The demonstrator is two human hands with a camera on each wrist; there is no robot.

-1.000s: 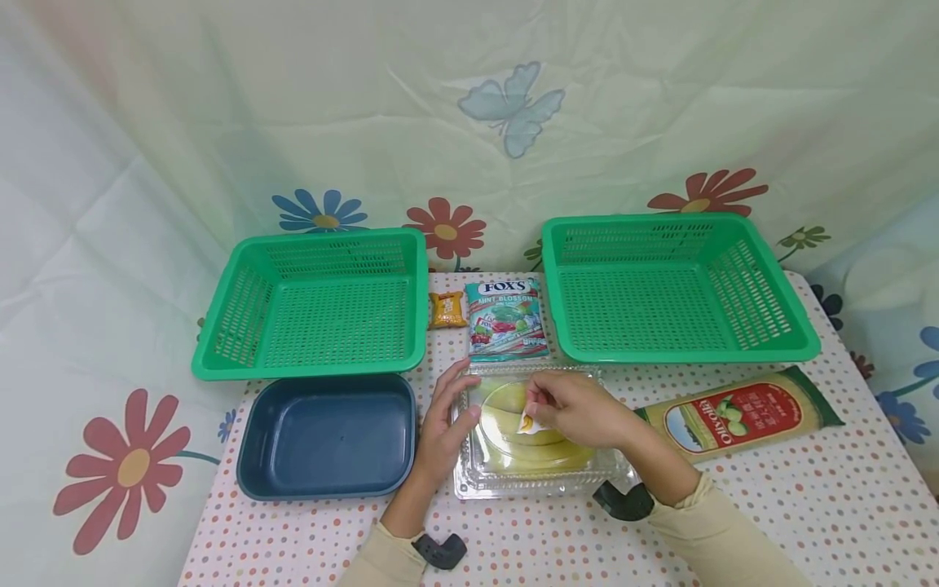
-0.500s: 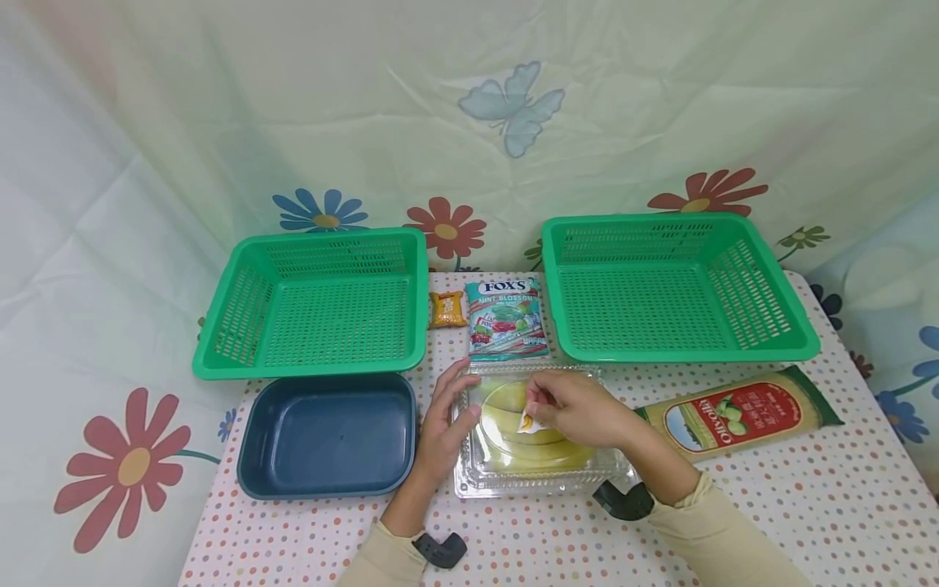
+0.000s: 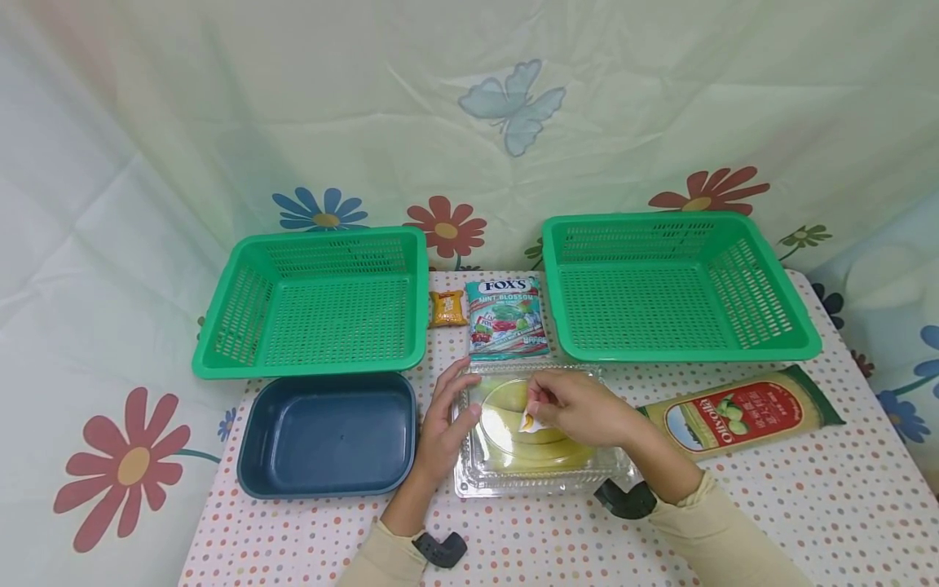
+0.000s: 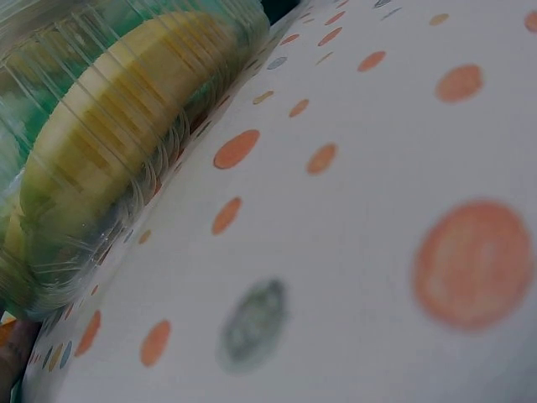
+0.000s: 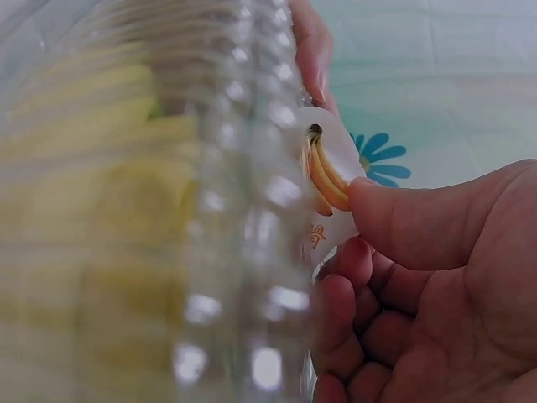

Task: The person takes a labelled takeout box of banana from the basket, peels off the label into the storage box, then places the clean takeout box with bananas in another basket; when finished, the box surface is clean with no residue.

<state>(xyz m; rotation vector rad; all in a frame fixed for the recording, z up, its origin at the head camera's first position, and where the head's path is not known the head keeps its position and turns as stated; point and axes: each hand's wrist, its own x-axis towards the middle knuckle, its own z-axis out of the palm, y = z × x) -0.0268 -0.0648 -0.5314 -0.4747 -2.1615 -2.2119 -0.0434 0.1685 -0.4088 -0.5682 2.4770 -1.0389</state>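
A clear plastic clamshell box point(image 3: 513, 487) with yellow bananas point(image 4: 126, 92) inside lies on the table in front of me. My right hand point(image 3: 575, 408) is over its lid, thumb and fingertips pinching a white sticker point(image 3: 528, 424). The right wrist view shows a banana picture on that sticker point(image 5: 329, 168), close against the lid; whether its whole underside sticks there I cannot tell. My left hand point(image 3: 443, 428) rests along the box's left side, fingers extended and thumb on the lid. In the left wrist view only a sliver of a hand shows at the lower left corner.
Two green baskets point(image 3: 311, 367) stand at the back, left and right. A dark blue tub point(image 3: 253, 485) sits left of the box. Behind the box lie a candy bag point(image 3: 508, 322) and a small orange packet point(image 3: 448, 310). An Olivoilà pasta pack point(image 3: 741, 414) lies on the right.
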